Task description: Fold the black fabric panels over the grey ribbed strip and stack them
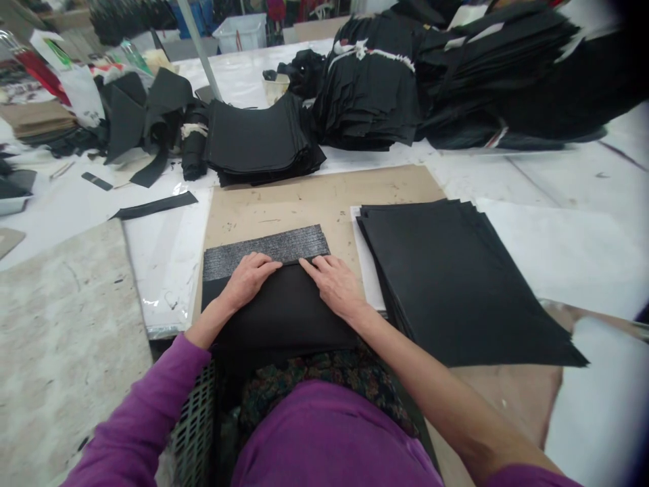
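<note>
A black fabric sheet (276, 308) lies in front of me, its near part hanging over the table edge towards my lap. At its far side runs a speckled grey strip (266, 249), beside a narrow folded ridge in the black material. My left hand (248, 279) is closed on this ridge, fingers bent over it and thumb stretched along it. A short gap to the right, my right hand (334, 283) grips the same ridge, fingers close together and pointing left. The undersides of both hands are hidden.
A tan board (324, 196) lies under the work. To the right sits a stack of black sheets (456, 277). Behind are another black stack (258, 138) and a tied black bundle (370, 81). A metal pole (200, 51) rises at back left.
</note>
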`<state>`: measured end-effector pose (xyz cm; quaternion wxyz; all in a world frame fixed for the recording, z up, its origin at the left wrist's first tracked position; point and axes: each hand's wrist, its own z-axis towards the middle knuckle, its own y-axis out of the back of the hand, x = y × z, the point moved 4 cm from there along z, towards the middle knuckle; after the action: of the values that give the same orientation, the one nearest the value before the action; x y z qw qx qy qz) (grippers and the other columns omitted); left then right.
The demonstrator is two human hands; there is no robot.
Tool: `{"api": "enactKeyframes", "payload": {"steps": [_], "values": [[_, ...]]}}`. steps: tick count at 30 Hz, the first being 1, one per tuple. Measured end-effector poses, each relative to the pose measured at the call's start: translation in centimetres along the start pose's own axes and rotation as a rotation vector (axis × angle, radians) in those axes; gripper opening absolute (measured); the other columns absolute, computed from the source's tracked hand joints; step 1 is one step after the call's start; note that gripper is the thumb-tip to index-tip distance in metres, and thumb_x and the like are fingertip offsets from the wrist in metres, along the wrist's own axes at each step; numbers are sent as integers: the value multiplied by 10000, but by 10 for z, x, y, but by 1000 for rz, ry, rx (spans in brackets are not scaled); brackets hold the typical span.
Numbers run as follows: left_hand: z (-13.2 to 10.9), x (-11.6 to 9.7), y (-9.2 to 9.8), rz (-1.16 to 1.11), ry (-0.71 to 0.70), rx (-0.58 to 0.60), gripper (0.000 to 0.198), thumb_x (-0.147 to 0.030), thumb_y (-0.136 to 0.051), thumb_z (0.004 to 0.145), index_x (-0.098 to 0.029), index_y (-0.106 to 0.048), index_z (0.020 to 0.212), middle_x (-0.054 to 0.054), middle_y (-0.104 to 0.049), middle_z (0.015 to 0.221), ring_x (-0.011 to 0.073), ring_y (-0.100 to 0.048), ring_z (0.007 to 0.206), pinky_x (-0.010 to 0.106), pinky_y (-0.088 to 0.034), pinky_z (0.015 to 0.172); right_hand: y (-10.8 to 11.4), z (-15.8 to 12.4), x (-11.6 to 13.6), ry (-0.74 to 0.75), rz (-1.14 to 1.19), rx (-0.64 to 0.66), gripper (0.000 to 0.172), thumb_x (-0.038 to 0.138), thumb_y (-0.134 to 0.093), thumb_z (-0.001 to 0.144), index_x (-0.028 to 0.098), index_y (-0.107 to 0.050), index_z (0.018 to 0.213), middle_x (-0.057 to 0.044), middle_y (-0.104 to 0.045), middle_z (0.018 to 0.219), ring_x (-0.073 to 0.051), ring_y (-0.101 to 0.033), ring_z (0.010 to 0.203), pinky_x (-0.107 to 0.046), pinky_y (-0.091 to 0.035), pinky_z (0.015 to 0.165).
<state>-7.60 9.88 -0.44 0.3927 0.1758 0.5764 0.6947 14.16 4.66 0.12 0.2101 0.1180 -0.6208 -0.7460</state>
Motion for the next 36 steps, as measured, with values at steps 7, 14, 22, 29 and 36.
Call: {"api": "enactKeyframes", "payload": {"steps": [7, 14, 22, 29, 36], "values": [[-15, 13, 9, 93, -57, 50, 340, -209, -440, 1023, -312, -621, 1291, 60, -626, 1055, 196, -541, 972, 380, -405, 882, 7, 3, 2, 22, -11, 49, 538, 115, -439, 946, 252, -488, 1465, -136, -611, 1122, -305, -485, 1014, -439, -378, 860], [-16, 0, 17, 233, -106, 119, 392, -183, -447, 1006, -289, -556, 1367, 79, -605, 1082, 223, -513, 991, 419, -374, 954, 15, 12, 16, -17, -23, -26, 427, 123, -443, 968, 240, -594, 1350, -147, -559, 1291, -323, -439, 1196, -492, -337, 1010], [-19, 10, 19, 214, -52, 132, 361, -230, -427, 1027, -287, -552, 1360, 65, -609, 1028, 206, -532, 961, 384, -358, 930, -15, 28, 51, 88, 105, -9, 494, 56, -433, 930, 164, -530, 1402, -143, -603, 1180, -283, -486, 1126, -410, -434, 941], [-49, 48, 31, 50, -3, 93, 292, -292, -439, 1041, -278, -633, 1257, 50, -665, 1051, 177, -585, 974, 383, -325, 977, -12, 31, 51, 89, 67, 2, 583, 58, -408, 928, 220, -453, 1487, -126, -605, 1140, -285, -481, 1030, -417, -420, 879], [-63, 52, 36, 101, -51, 104, 393, -168, -382, 1027, -310, -632, 1295, 60, -651, 1078, 182, -560, 978, 396, -336, 963, -5, 37, 56, 136, 20, 30, 547, 123, -424, 960, 287, -467, 1480, -128, -589, 1092, -291, -465, 975, -434, -402, 840]]}}
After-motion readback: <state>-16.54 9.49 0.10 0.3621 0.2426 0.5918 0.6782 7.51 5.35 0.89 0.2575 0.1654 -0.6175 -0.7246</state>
